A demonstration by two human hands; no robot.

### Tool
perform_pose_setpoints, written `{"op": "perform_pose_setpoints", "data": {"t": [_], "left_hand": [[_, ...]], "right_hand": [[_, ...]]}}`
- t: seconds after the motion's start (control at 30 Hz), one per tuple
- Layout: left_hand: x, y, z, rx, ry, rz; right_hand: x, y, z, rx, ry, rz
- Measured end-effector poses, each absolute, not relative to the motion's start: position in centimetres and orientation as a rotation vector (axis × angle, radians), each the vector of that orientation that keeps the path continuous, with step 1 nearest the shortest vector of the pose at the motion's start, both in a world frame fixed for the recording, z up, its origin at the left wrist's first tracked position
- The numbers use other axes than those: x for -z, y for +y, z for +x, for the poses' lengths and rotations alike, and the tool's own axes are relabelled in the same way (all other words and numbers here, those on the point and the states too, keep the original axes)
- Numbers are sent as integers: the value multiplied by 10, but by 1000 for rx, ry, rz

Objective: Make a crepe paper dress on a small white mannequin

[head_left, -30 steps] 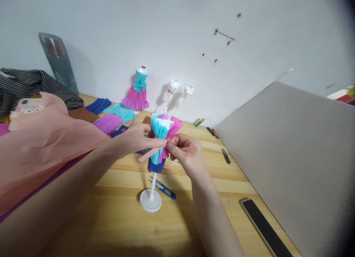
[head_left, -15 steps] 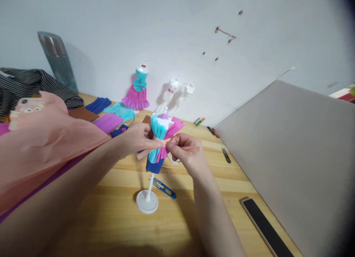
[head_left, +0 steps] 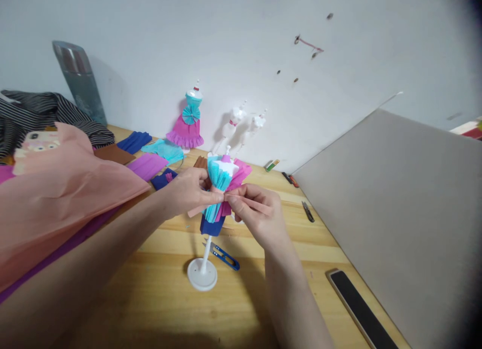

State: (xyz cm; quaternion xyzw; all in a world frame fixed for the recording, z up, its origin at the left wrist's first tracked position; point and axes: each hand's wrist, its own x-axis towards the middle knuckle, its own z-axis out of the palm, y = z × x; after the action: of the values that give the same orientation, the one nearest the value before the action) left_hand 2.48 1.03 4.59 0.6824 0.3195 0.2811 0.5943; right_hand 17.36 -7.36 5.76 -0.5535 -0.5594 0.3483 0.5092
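A small white dress form point(head_left: 228, 166) stands on a round white base point(head_left: 202, 274), dressed in pleated turquoise crepe paper point(head_left: 219, 177), magenta paper point(head_left: 241, 173) and a dark blue skirt point(head_left: 212, 226). Around its waist runs a peach paper strip point(head_left: 256, 204). My right hand point(head_left: 259, 213) pinches the strip at the right of the waist, its end lying across the fingers. From the left, my left hand point(head_left: 192, 191) is closed about the waist, thumb pressed on the strip at the front; its other fingers are partly hidden behind the form.
Blue thread snips point(head_left: 225, 257) lie beside the base. Coloured paper pieces and a large peach sheet point(head_left: 68, 188) cover the left. A finished dress form point(head_left: 190, 115) and two bare ones point(head_left: 234, 119) stand by the wall. A phone point(head_left: 361, 309) lies front right, below a grey panel point(head_left: 391, 188).
The dress form has shifted and tilted slightly to the right with both hands. My right hand has moved slightly right, and more of the peach strip shows across its fingers.
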Motion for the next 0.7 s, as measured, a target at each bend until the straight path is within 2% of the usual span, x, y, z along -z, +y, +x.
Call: {"op": "perform_pose_setpoints", "data": {"t": [0.5,0.7], "left_hand": [[-47,17,17,-548,611,1529],[-45,16,17,-541,599,1566]], "right_hand": [[-57,-75,178,-934,-1417,-1336],[-68,-83,184,-780,-1803,-1314]]}}
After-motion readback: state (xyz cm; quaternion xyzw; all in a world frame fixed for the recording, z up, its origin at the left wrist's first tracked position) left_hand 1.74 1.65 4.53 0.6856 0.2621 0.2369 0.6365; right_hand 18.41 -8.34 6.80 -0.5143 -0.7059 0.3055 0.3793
